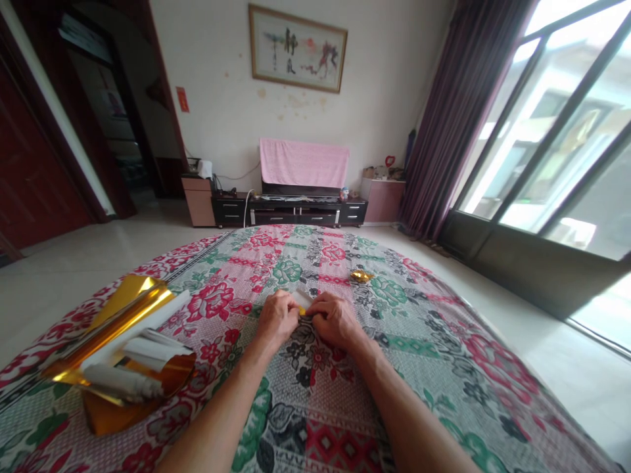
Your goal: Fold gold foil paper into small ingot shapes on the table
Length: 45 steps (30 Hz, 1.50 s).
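Note:
My left hand (pixel 280 315) and my right hand (pixel 332 318) meet over the middle of the cloth-covered table. Both have their fingers pinched on a small sheet of paper (pixel 302 298), whitish on the side facing me, with a bit of gold showing at its near edge. The fingers hide part of the sheet. Beyond my right hand lies a small folded gold-foil piece (pixel 361 276), pointed at its ends. Left of my left arm, a loose pile of gold foil paper (pixel 123 322) has white-backed sheets, some curled, on top.
A patterned floral cloth (pixel 424 368) covers the round-edged table. Past its far side stands a low black cabinet (pixel 231 210), with a pink towel (pixel 304 162) draped above it. A purple curtain (pixel 438 118) and large windows are on the right, and a doorway is on the left.

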Available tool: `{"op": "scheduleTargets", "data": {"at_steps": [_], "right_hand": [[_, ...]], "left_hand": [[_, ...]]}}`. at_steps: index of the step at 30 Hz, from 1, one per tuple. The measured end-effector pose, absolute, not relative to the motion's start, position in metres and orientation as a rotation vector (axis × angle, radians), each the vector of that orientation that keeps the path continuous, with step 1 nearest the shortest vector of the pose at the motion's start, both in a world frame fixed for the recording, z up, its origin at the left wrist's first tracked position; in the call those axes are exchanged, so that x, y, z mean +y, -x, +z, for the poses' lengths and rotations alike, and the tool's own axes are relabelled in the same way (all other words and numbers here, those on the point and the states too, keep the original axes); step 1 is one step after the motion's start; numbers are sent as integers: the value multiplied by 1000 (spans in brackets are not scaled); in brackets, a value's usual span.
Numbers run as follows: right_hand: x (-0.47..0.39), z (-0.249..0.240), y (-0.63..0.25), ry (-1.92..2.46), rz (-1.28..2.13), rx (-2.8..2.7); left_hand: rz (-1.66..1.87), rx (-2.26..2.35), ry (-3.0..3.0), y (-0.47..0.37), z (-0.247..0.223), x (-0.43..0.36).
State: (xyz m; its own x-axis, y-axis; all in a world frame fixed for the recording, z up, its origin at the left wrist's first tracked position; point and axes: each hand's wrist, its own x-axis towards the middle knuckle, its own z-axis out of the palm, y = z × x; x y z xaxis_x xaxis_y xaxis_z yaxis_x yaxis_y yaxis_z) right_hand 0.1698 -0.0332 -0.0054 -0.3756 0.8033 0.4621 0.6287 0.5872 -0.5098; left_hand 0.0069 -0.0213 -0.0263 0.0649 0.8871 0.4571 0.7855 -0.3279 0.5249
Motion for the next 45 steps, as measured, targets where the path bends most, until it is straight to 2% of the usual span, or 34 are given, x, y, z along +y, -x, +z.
{"op": "scheduleTargets", "data": {"at_steps": [12, 27, 37, 45], "right_hand": [[-29, -14, -146, 1512, 107, -1954], [-22, -9, -153, 1408, 338, -1992], [-26, -10, -156, 1282, 100, -1742], [-27, -9, -155, 1521, 100, -1899]], "left_hand": [[1022, 1786, -2191, -8, -20, -23], [1019, 1777, -2160, -7, -21, -23], [1086, 1703, -2301, -5, -23, -28], [1090, 1755, -2424, -8, -12, -38]]}}
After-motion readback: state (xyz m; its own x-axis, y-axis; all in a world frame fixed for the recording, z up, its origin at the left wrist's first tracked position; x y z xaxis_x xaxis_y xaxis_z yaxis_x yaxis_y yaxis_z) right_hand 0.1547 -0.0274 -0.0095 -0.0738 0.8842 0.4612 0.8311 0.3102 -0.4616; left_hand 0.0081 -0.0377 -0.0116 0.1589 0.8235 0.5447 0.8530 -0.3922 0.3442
